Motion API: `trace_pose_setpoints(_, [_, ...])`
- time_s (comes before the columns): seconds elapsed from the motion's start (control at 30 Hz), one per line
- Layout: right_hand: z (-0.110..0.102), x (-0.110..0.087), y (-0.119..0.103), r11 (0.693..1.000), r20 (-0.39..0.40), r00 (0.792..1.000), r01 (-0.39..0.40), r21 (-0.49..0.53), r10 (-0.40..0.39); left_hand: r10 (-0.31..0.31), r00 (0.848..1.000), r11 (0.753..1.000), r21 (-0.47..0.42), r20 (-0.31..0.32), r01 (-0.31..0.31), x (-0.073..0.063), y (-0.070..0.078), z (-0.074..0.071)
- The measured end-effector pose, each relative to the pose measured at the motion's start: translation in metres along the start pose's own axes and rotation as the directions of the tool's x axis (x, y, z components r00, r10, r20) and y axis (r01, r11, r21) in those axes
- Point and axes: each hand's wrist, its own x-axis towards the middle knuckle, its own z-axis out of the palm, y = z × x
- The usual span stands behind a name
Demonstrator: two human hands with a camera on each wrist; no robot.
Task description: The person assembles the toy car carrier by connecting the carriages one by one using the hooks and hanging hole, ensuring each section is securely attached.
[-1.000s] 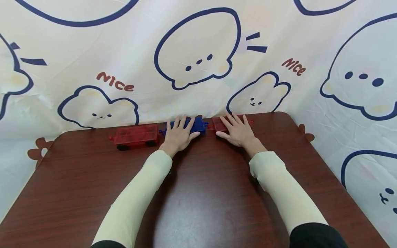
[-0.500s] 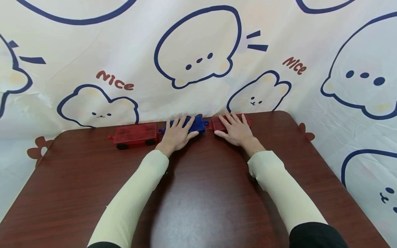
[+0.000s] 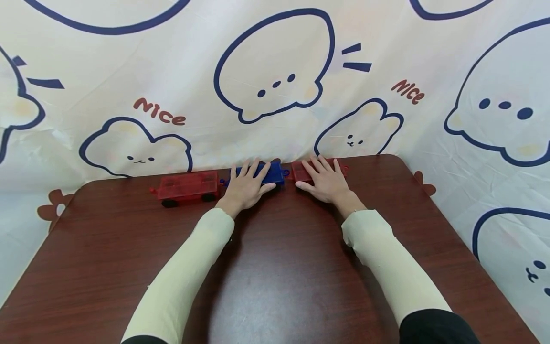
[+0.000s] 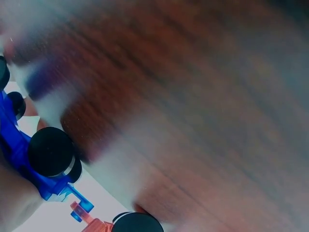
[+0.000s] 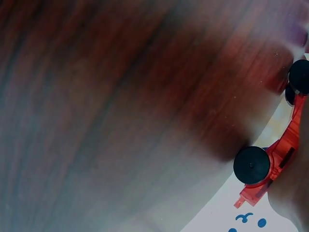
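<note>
Three toy train cars stand in a row along the table's far edge. My left hand lies spread over the blue car in the middle, its fingers straight. With fingers also spread, my right hand rests on the right red car. The left red car stands untouched on black wheels. In the left wrist view, the blue car meets a red car's hook at its end coupling. The right wrist view shows the red car with its outer hook free. The hands hide much of both cars.
The brown wooden table stretches from the cars toward me. A white cloth with cartoon drawings hangs right behind the far edge and along the right side.
My right hand and the right red car have shifted slightly left, toward the blue car. My left forearm has swung a little left while that hand stays on the blue car.
</note>
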Motion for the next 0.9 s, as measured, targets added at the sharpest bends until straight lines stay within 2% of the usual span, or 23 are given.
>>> trace_pose_setpoints(0.63, [-0.0036, 0.0011, -0.0017, 1.0, -0.012, 1.0, -0.009, -0.002, 0.009, -0.003, 1.0, 1.0, 0.022, 0.006, 0.003, 0.0001, 0.0011, -0.0046])
trace_pose_setpoints(0.9, [-0.0009, 0.0006, -0.0019, 1.0, 0.007, 1.0, -0.011, 0.005, 0.011, -0.002, 1.0, 1.0, 0.014, 0.02, 0.002, -0.0003, 0.0015, -0.002])
